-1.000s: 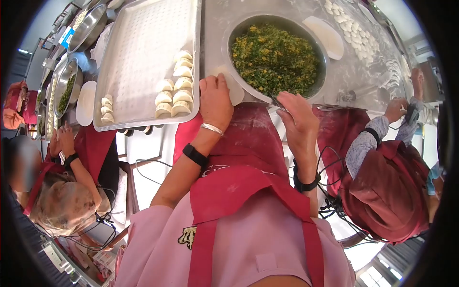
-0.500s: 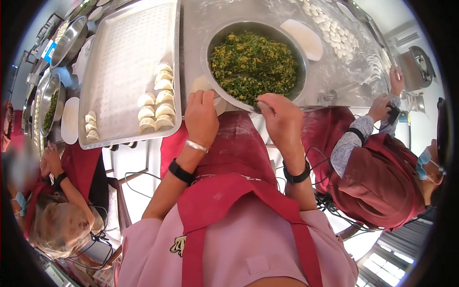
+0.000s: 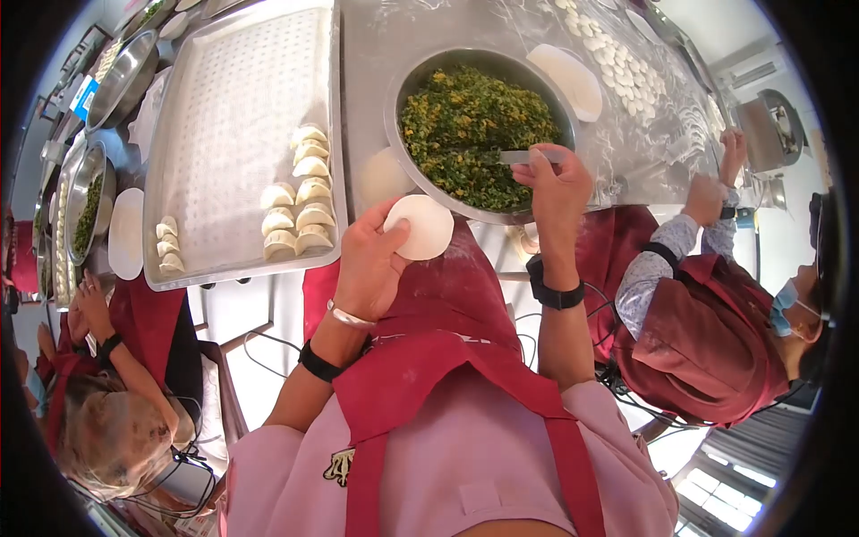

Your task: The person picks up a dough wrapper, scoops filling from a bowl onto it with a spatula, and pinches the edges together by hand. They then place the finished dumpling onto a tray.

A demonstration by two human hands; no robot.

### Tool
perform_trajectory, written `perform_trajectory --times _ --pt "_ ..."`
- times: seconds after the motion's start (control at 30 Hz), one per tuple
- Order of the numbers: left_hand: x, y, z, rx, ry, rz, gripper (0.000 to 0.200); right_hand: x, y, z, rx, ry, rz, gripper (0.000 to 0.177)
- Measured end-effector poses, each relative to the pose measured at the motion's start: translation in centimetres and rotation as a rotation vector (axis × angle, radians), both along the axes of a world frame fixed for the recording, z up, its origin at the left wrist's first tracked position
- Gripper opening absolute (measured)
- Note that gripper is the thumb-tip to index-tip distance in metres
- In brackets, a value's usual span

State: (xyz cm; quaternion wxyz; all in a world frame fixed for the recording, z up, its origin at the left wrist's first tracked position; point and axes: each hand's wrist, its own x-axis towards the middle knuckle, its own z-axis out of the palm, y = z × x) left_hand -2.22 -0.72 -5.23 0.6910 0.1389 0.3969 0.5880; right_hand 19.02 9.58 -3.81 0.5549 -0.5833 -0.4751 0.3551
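Note:
Held between thumb and fingers of my left hand (image 3: 369, 264) is a round white dumpling wrapper (image 3: 426, 233), just below the near rim of the metal bowl (image 3: 400, 166). Chopped green filling with yellow bits (image 3: 474, 112) fills much of that bowl. My right hand (image 3: 562, 190) is closed on a flat, pale spatula (image 3: 519, 157) over the right side of the filling; the spatula's left end reaches the greens. More round wrappers (image 3: 385, 177) lie on the table at the bowl's left side.
Left of the bowl, a perforated metal tray (image 3: 234, 107) carries folded dumplings (image 3: 313, 215) in short rows. A white oval dish (image 3: 565, 80) and many small dough pieces (image 3: 626, 72) lie on the floured steel table (image 3: 376, 54). Co-workers (image 3: 707, 331) sit on both sides.
My left hand has lifted a wrapper from beside the bowl and brought it nearer to me. My right hand has moved up and right from the near rim, with the spatula now showing.

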Motion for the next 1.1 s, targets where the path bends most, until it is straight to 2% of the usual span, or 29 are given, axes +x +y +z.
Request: perform_trajectory --times 0.13,0.43,0.77,1.1 --pt "-0.6 -0.3 -0.1 0.028 -0.148 -0.039 0.039 -0.4 0.4 -0.4 -0.033 0.095 0.055 0.018" --pt "-0.9 0.3 0.9 0.064 -0.263 0.012 0.035 -0.2 1.3 0.5 -0.202 0.315 0.102 0.018" --pt "-1.0 1.4 2.4 0.103 -0.230 0.096 0.036 0.2 1.8 0.3 -0.306 0.485 0.139 0.018" --pt "0.6 4.4 2.4 0.152 -0.166 0.075 0.038 0.8 0.6 2.3 -0.208 0.589 0.108 0.022"
